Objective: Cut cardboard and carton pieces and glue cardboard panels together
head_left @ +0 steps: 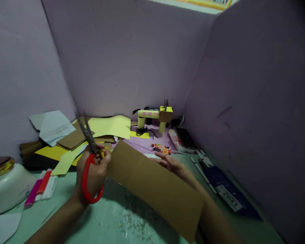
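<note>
1) Pale purple walls point(142, 61) enclose a green tabletop point(112, 223), with clock directions read from the brown cardboard point(155, 189) tilted above it, front and centre
2) Between nine and ten o'clock, the left hand point(94, 173) curls around red-and-yellow-handled scissors point(91, 145), blades angled toward eleven; whether its fingertips also pinch the cardboard's left end cannot be told
3) At one o'clock, the right hand point(171, 164) extends its fingers behind the cardboard, thumb hidden, so whether it grips cannot be told
4) Sound handling, by the look of it, means keeping the blades turned away from the right hand, supporting the long cardboard near both ends so it stays flat, and settling the scissors' handles firmly first
5) Farther out lie markers point(44, 183) at nine, yellow paper point(109, 127) at eleven, an animal-shaped model point(165, 115) at twelve, a dark phone point(185, 138) at one and a blue packet point(230, 193) at three
</note>
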`<state>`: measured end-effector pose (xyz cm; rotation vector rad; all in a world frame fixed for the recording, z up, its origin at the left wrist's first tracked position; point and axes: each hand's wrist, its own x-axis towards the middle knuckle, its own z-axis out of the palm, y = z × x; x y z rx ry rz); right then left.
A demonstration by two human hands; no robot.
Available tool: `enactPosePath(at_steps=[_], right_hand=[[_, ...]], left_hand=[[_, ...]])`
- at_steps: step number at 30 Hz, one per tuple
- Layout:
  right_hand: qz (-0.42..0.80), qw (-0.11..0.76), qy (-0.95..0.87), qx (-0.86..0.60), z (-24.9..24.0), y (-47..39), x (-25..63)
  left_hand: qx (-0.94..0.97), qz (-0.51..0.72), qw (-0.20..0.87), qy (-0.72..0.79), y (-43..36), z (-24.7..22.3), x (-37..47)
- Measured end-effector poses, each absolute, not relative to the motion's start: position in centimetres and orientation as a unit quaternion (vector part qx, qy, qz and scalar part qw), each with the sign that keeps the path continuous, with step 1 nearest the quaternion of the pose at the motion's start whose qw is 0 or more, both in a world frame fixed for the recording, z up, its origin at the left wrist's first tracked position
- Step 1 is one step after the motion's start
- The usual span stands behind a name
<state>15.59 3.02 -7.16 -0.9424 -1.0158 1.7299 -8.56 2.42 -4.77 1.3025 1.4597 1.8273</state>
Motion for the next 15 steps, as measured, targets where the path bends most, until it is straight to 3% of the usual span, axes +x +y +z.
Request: enactPosePath(at_steps=[7, 15], right_hand=[[0.817, 0.363, -0.339, -0.294, -8.5, 2.1, 14.3], [0.804, 0.324, -0.409, -0.286, -8.4, 2.3, 14.9]], left_hand=[[0.535, 0.574, 0.347, 0.514, 2.4, -5.6, -8.5], [0.379, 0.641, 0.405, 0.530, 2.9, -4.8, -8.8]])
